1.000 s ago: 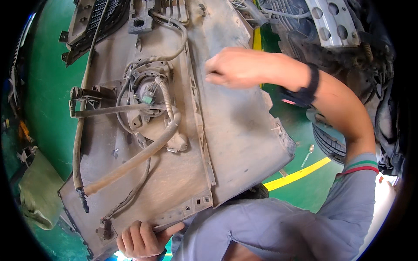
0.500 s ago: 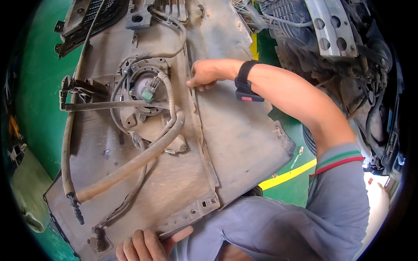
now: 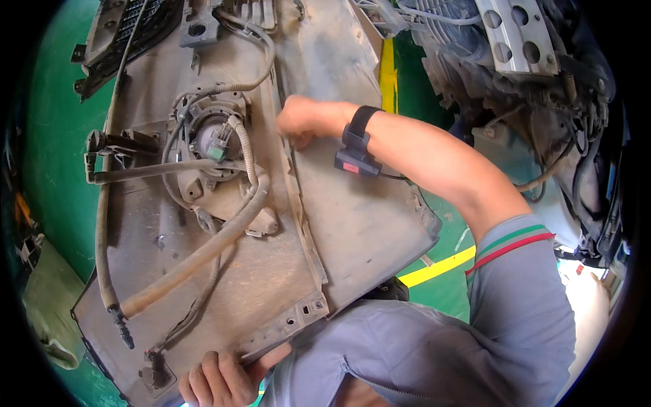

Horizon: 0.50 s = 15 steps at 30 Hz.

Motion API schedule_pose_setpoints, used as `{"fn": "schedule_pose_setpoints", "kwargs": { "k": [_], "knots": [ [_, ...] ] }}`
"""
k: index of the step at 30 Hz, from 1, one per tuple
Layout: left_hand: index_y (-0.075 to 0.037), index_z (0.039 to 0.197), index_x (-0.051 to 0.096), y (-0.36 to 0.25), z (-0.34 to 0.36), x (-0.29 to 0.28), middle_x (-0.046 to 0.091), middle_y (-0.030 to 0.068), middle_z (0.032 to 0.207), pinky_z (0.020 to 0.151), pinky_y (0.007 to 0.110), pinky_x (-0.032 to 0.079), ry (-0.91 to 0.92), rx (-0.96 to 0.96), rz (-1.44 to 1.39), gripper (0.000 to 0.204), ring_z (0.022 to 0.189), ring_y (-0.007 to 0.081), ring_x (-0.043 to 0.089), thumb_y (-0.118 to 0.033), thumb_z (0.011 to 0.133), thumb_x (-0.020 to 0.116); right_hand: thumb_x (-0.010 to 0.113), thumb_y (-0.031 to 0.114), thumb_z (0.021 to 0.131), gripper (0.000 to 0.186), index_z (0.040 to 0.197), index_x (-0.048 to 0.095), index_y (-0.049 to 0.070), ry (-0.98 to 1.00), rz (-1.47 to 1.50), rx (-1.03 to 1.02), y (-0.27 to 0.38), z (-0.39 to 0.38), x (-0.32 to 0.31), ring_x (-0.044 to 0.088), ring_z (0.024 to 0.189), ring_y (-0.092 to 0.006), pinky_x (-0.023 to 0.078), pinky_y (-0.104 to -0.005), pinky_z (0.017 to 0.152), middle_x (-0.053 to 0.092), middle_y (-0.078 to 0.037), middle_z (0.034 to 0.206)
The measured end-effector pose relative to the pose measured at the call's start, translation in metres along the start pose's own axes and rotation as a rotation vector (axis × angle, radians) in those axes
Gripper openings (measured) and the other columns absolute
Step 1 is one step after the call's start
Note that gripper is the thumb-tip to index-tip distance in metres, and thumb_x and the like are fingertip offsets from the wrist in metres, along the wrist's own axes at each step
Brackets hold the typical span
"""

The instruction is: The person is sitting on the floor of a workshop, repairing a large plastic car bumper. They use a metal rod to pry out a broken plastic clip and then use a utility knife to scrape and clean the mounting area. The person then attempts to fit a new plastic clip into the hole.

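Note:
A dusty car bumper cover (image 3: 366, 224) lies with its inner side up in front of me. My left hand (image 3: 227, 380) is closed over its near edge, fingers wrapped and thumb along the rim. My right hand (image 3: 297, 121) is curled closed at the raised seam (image 3: 296, 197) running along the cover; what its fingertips hold, if anything, is hidden. Left of that hand sits a round fog lamp (image 3: 210, 139) with a green plug (image 3: 218, 148). A corrugated wiring harness (image 3: 245, 146) and a thick hose (image 3: 196, 271) run around the lamp.
Front-end parts of a car, with a silver perforated bar (image 3: 519, 34), stand at the far right. A black grille part (image 3: 129, 41) is at the far left. The green floor (image 3: 64, 156) carries a yellow line (image 3: 437, 266). A black band with a small box (image 3: 357, 163) circles my right wrist.
The cover has shifted slightly left in view. My right hand's extended finger has curled in at the seam, and its wrist has turned. My left hand keeps its hold on the edge.

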State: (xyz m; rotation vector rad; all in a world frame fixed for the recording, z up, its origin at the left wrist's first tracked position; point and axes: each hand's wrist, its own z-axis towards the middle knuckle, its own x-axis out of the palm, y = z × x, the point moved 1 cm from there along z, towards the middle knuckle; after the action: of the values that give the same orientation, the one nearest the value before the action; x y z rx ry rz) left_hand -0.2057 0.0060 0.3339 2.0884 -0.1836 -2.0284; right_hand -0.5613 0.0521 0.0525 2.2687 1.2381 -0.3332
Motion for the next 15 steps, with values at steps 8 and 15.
{"fn": "schedule_pose_setpoints", "kwargs": {
  "k": [8, 15],
  "knots": [
    [-0.021, 0.069, 0.062, -0.003, -0.003, 0.003, 0.063, -0.0049, 0.069, 0.054, 0.029, 0.042, -0.023, -0.116, 0.026, 0.068, 0.057, 0.0158, 0.058, -0.087, 0.081, 0.053, 0.077, 0.025, 0.083, 0.03, 0.098, 0.072, -0.001, -0.107, 0.646, 0.259, 0.016, -0.016, -0.01, 0.072, 0.081, -0.0308, 0.058, -0.0394, 0.07, 0.073, -0.014, 0.093],
    [-0.02, 0.064, 0.06, -0.002, -0.005, 0.014, 0.061, -0.0056, 0.064, 0.049, 0.029, 0.038, -0.167, -0.172, 0.032, 0.069, 0.051, 0.0151, 0.055, -0.086, 0.084, 0.049, 0.061, 0.023, 0.094, 0.035, 0.113, 0.064, -0.006, 0.003, 0.833, 0.272, 0.016, -0.006, 0.003, 0.072, 0.072, -0.0297, 0.059, -0.0407, 0.072, 0.07, -0.017, 0.101]
  ]
}}
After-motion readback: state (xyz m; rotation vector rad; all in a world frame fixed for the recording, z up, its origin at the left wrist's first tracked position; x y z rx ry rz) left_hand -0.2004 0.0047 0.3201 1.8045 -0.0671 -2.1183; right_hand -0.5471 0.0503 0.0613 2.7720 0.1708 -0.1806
